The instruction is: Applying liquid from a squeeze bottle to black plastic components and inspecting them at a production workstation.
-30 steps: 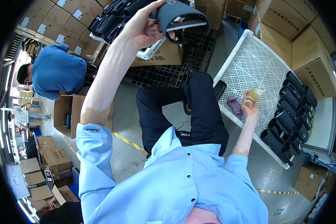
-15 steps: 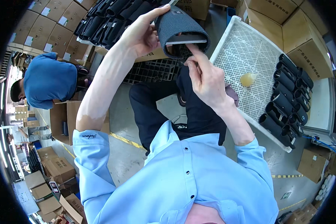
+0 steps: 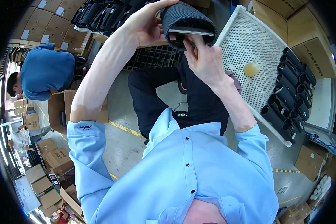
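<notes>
Dark mesh sleeve (image 3: 188,18) between both hands, open end rightward-down.

- The right hand (image 3: 205,59) is covering the dark pouch's (image 3: 188,18) opening, hiding its fingertips inside.
- The picture's top edge is cutting off the left hand's (image 3: 147,24) fingers.

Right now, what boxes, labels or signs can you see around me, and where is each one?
Brown cardboard boxes: stacked upper left, with small pale square labels.
Brown cardboard boxes: upper right, behind the white perforated tray.
Open brown boxes: lower left, on the floor.
Small green sign: lower right, on the floor.
</notes>
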{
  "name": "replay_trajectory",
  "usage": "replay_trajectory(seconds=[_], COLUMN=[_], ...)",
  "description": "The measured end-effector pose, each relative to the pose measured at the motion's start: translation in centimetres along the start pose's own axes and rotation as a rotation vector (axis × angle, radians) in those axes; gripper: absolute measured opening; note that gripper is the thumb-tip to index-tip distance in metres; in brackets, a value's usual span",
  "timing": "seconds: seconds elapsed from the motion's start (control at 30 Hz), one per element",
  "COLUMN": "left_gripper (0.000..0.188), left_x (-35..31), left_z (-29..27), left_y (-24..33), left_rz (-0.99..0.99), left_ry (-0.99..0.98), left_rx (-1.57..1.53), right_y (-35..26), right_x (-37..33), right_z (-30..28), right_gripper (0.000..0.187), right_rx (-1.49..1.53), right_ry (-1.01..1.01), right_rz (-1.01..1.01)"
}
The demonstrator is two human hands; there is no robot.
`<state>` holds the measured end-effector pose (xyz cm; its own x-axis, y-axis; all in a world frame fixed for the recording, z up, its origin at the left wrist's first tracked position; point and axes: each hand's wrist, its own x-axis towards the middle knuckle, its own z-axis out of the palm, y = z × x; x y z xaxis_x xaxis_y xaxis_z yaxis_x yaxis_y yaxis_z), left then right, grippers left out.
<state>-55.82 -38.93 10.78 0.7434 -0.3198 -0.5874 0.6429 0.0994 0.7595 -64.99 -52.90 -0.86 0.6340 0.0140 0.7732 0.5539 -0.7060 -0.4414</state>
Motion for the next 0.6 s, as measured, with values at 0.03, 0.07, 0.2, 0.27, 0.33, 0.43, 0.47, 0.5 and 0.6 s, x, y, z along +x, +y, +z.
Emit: replay_trajectory(seconds=[0.03, 0.07, 0.2, 0.27, 0.33, 0.43, 0.47, 0.5, 0.6], left_gripper=[0.044, 0.045, 0.046, 0.048, 0.049, 0.05, 0.05, 0.05, 0.05], left_x=[0.4, 0.8, 1.5, 1.6, 1.8, 2.3, 2.4, 2.4, 2.6], left_z=[-0.4, -0.8, -1.8, -2.0, -2.2, -2.6, -2.7, -2.7, -2.6], left_y=[-0.1, -0.2, -0.4, -0.5, -0.5, -0.8, -0.9, -0.9, -0.9], left_rz=[-0.009, -0.018, -0.045, -0.058, -0.065, -0.088, -0.096, -0.097, -0.094], left_ry=[-0.02, -0.039, -0.08, -0.09, -0.096, -0.113, -0.119, -0.118, -0.138], left_rx=[0.009, 0.018, 0.047, 0.071, 0.081, 0.059, 0.052, 0.051, 0.069], right_y=[0.1, 0.2, 0.5, 0.5, 0.5, 0.7, 0.8, 0.7, 0.1], right_x=[0.0, -0.1, -0.2, -0.2, -0.3, -0.7, -0.8, -0.9, -1.2], right_z=[0.0, -0.1, -0.4, -0.6, -0.5, 0.0, 0.2, 0.3, 0.8], right_gripper=[0.035, 0.034, 0.033, 0.034, 0.034, 0.038, 0.039, 0.039, 0.046], right_rx=[-0.028, -0.056, -0.095, -0.066, -0.051, 0.049, 0.082, 0.083, 0.152], right_ry=[-0.016, -0.031, -0.083, -0.12, -0.139, -0.095, -0.08, -0.081, -0.028], right_rz=[-0.023, -0.046, -0.085, -0.074, -0.068, -0.055, -0.051, -0.05, 0.02])
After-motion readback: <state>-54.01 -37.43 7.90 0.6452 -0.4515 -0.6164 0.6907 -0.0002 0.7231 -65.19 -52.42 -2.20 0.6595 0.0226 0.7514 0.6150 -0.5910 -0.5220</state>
